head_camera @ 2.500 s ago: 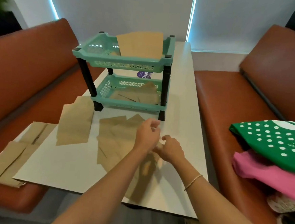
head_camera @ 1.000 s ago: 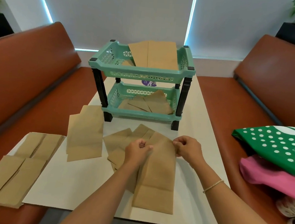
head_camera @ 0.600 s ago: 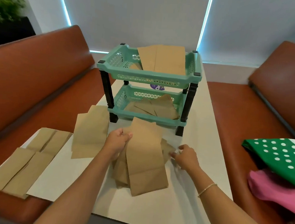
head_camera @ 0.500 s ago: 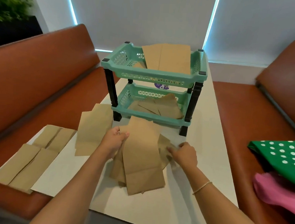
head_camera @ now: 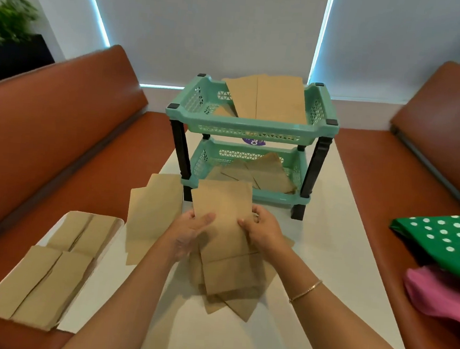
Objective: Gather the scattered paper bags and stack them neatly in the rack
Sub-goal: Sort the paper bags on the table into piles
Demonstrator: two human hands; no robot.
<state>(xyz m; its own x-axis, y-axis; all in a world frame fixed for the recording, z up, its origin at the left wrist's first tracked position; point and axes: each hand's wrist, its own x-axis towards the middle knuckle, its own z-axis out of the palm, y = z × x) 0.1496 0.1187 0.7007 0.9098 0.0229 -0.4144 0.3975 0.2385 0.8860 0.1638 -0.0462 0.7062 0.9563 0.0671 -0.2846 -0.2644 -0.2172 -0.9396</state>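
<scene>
In front of the rack (head_camera: 250, 126), both hands hold one bag (head_camera: 226, 229): left hand (head_camera: 191, 230), right hand (head_camera: 263, 229). Some bags sit inside; more wait at nine o'clock.

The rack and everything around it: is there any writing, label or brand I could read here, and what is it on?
"Cla": the visible start of white lettering on a purple sticker between the tiers of the rack; the rest is hidden behind the upper basket.
Paper bags: no print visible.
Green dotted bag: only white dots visible, no lettering in view.

Bare forearms; thin bracelet (head_camera: 305, 291) on right wrist.
</scene>
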